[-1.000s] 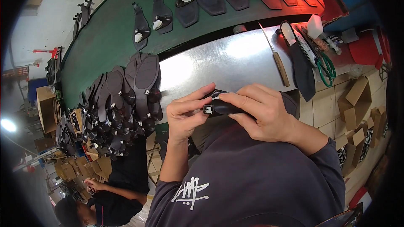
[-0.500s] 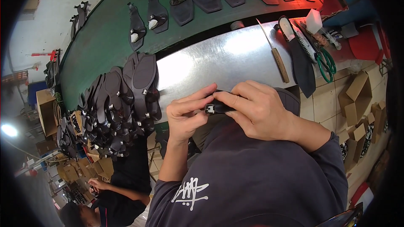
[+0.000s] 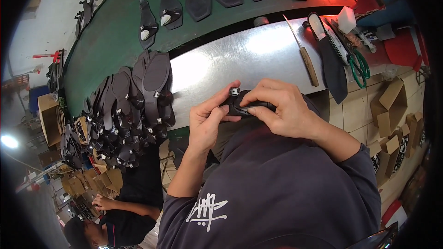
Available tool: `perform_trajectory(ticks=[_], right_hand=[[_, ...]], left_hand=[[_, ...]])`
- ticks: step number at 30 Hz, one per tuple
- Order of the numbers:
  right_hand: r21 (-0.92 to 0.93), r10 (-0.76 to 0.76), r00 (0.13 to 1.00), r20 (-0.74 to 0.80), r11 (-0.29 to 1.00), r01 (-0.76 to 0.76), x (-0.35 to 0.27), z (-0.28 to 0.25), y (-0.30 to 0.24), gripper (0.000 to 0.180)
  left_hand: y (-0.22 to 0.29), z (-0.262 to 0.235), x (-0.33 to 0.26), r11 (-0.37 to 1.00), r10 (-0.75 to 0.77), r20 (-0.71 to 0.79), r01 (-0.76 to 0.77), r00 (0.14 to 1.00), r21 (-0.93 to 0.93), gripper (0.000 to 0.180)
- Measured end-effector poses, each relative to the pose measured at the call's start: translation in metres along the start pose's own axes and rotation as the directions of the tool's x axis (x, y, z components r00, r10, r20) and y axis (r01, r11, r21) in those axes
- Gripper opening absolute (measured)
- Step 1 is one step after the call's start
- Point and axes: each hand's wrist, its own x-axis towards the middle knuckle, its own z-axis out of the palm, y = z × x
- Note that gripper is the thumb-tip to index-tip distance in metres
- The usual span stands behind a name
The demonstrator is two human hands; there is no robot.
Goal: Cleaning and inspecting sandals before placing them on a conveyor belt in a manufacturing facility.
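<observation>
Above my lap, at the near edge of the metal plate (image 3: 203, 80), I hold a black heeled shoe (image 3: 236, 102). Its small heel tip, silvery white and squarish, points up beside my left fingers. My left hand (image 3: 206, 122) is closed around the heel end, with its thumb pressed on the dark surface. From the other side, my right hand (image 3: 286, 108) pinches the shoe's edge with thumb and fingers. Part of the dark sole shows behind my right wrist; the rest is hidden by my hands.
Many dark heeled sandals (image 3: 157, 74) are heaped at left. More pieces (image 3: 198, 7) line the green table (image 3: 115, 27). A wooden-handled pointed tool (image 3: 308, 67), a dark strip (image 3: 334, 76) and green-handled scissors (image 3: 359, 69) lie at right. Boxes (image 3: 387, 106) stand beyond; another person (image 3: 127, 221) is at lower left.
The heel tip has swung upward and now stands above my left thumb. My left thumb has come down onto the shoe, and my right fingers have shifted to pinch its edge.
</observation>
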Motion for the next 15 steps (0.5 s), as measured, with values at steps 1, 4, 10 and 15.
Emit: perform_trajectory(ticks=[1, 4, 10, 15], right_hand=[[-0.001, -0.010, 1.000, -0.018, 1.000, 0.010, 0.000, 0.001, 0.001, 0.017], [-0.019, -0.043, 0.998, -0.050, 0.999, 0.042, 0.001, 0.003, 0.000, 0.015], [-0.150, -0.194, 0.979, -0.054, 0.971, 0.184, 0.003, 0.005, 0.001, 0.016], [-0.152, -0.261, 0.964, 0.051, 0.952, 0.266, 0.008, 0.001, 0.009, 0.019]], left_hand=[[0.000, 0.002, 0.000, 1.000, 0.009, -0.020, -0.009, 1.000, 0.018, 0.043], [0.000, 0.006, -0.002, 0.999, 0.025, -0.034, -0.024, 0.999, 0.026, 0.043], [0.003, 0.017, -0.002, 0.998, 0.016, -0.081, -0.011, 0.997, 0.059, 0.044], [-0.003, 0.002, 0.002, 0.997, -0.041, -0.082, 0.046, 0.996, 0.061, 0.043]])
